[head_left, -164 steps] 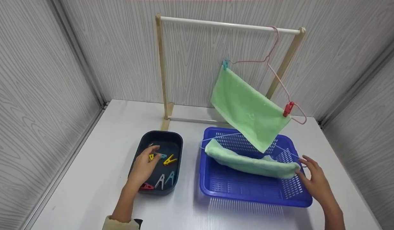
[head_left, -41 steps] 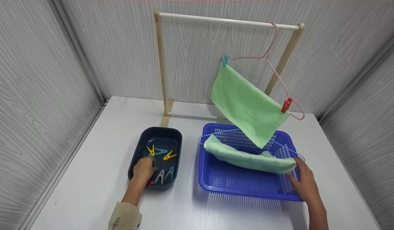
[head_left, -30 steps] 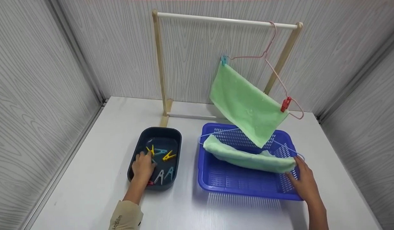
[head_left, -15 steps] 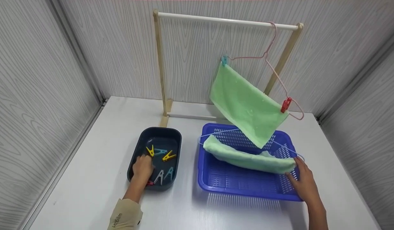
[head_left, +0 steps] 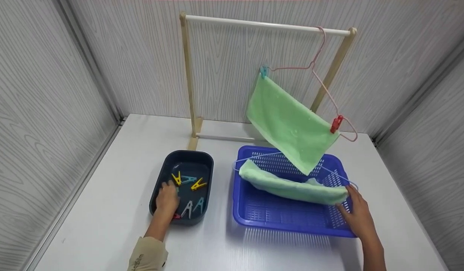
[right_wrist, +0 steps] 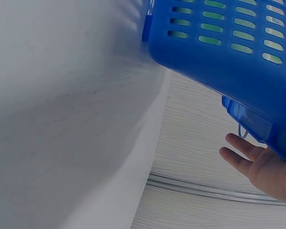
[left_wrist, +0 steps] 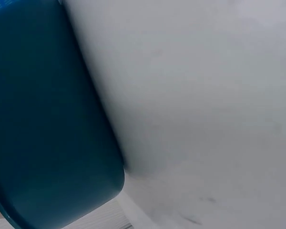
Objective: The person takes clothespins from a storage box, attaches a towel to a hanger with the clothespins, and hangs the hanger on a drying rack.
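My left hand [head_left: 167,197] reaches down into a dark oblong tray [head_left: 210,169] of clothespins in the head view. A bit of teal clothespin [head_left: 177,190] shows beside its fingertips; whether they pinch it is hidden. At the right rim of a blue basket [head_left: 288,226], my right hand [head_left: 358,210] holds the right end of a rolled green towel [head_left: 292,189] between thumb and fingers. This towel lies along a light blue hanger [head_left: 258,155] across the basket. Two fingers [right_wrist: 238,161] of the right hand stretch out beyond the basket in the right wrist view.
Behind stands a rack with a white rail [head_left: 250,23]. From it a pink hanger [head_left: 292,68] carries a green cloth [head_left: 292,124], clipped by a teal clothespin [head_left: 264,70] and a red clothespin [head_left: 336,124]. Yellow clothespins [head_left: 198,184] and a white clothespin [head_left: 187,209] lie in the tray.
My left hand has gone from above the tray down among the clothespins and shifted slightly there. My right hand has closed in on the towel's end and since stayed still.
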Tool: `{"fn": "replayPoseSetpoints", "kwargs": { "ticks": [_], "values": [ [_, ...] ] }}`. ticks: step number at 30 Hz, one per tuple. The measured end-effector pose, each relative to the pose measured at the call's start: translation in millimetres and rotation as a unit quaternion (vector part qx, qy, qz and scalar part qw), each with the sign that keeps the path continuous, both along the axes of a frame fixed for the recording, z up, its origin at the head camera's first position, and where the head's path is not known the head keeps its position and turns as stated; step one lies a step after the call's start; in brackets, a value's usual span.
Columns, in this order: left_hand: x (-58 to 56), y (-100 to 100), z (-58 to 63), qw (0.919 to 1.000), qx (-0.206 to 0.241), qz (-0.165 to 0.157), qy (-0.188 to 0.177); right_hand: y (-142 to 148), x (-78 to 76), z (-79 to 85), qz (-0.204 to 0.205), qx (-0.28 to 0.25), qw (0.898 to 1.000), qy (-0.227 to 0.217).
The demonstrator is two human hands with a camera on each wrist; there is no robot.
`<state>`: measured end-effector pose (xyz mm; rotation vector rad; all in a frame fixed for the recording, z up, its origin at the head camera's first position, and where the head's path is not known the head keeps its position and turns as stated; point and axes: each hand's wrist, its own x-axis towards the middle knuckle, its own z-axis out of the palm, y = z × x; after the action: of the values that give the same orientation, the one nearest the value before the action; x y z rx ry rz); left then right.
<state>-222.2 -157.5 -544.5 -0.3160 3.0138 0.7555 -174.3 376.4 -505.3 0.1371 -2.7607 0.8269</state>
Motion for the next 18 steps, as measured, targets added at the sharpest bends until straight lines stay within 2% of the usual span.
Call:
{"fn": "replayPoseSetpoints", "kwargs": {
  "ticks": [6,14,18],
  "values": [
    [6.7,0,2.9,0.9999,0.000,-0.010,-0.011,0,0.3,-0.6,-0.004,-0.001,1.000,-0.005],
    [16.8,1,13.0,0.9986,-0.029,-0.016,-0.041,0,0.7,1.2,-0.006,-0.002,1.000,-0.012],
    [18.4,1,14.1,0.9990,-0.030,-0.022,-0.022,0,1.1,1.2,-0.006,-0.002,1.000,-0.011]
  ]
}}
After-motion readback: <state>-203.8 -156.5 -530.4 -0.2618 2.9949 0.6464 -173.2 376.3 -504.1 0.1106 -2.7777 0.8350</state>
